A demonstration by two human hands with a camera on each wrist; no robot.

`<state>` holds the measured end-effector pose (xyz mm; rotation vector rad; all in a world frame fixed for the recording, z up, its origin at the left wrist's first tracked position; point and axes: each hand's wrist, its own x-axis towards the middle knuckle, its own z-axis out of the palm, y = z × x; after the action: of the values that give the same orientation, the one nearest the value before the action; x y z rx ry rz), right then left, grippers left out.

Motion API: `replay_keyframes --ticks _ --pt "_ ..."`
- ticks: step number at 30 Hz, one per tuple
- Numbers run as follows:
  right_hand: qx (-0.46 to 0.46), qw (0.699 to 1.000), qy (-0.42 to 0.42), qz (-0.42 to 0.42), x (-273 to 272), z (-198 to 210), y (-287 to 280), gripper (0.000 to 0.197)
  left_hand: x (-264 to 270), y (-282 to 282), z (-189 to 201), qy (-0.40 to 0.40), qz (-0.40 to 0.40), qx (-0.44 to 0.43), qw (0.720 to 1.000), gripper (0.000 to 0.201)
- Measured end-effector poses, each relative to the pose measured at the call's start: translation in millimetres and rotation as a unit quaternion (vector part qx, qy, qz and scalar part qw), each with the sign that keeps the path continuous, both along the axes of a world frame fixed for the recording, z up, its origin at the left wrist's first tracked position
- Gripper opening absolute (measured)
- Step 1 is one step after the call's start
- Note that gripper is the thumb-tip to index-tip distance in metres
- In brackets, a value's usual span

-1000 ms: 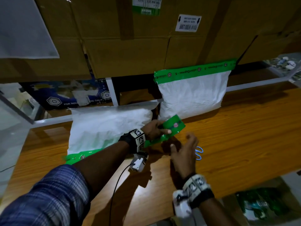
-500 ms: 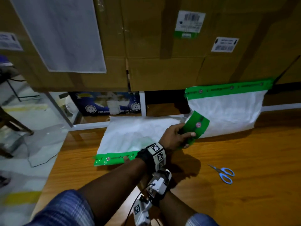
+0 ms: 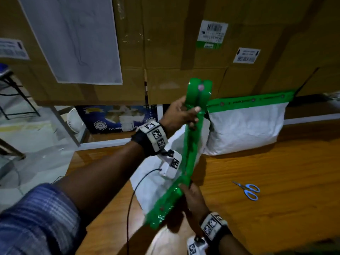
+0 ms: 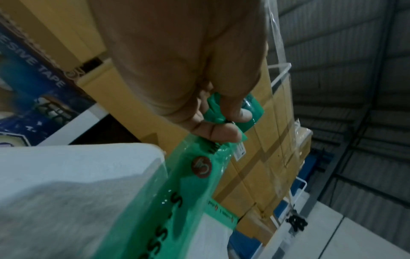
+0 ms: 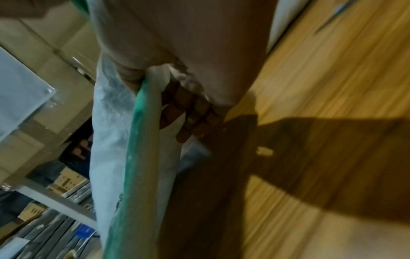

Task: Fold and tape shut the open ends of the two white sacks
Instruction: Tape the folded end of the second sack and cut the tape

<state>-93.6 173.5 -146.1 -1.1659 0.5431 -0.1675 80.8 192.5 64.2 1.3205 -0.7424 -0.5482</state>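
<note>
Left grip (image 3: 181, 115): curled round the upper stretch of the green taped edge (image 3: 191, 144), thumb across the front; pinching high, probably to keep the band taut and clear of the bench (image 3: 276, 181).
Right grip (image 3: 191, 196): at about 6 o'clock from the left one, thumb and fingers (image 5: 195, 121) closed round the lower stretch of the same edge; two holds along one band likely meant to steady the sack for turning or setting aside.
Held sack (image 3: 147, 172): white, raised on edge near frame centre, green band running from 12 o'clock down toward 7 o'clock, white body hanging behind the left wrist; lower part seemingly touching the bench, contact not clear.
Top of band: splayed into two green lobes above the left thumb; whether stuck flat there cannot be told.
Second sack (image 3: 244, 131): at 2 o'clock, upright against the cardboard boxes (image 3: 184, 52), green tape along its top edge; leaned there probably to stay out of the working area.
Scissors (image 3: 247, 190): blue-handled, flat on the bench at 4 o'clock, well apart from both hands, within easy reach for cutting tape.
Tape roll: not seen.
Progress, judged: both open ends carrying green tape, so work likely near its finish; pressing down the loose top of the held band possibly remaining.
</note>
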Motion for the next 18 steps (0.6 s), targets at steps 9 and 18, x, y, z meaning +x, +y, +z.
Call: replay_keyframes --ticks 9,18 --pt "-0.265 0.954 -0.028 0.138 -49 49 -72 0.06 31 68 27 0.085 0.079 -0.128 0.985 0.017" --pt "-0.508 0.816 0.075 0.265 -11 107 -116 0.029 54 139 17 0.201 0.138 -0.249 0.937 0.02"
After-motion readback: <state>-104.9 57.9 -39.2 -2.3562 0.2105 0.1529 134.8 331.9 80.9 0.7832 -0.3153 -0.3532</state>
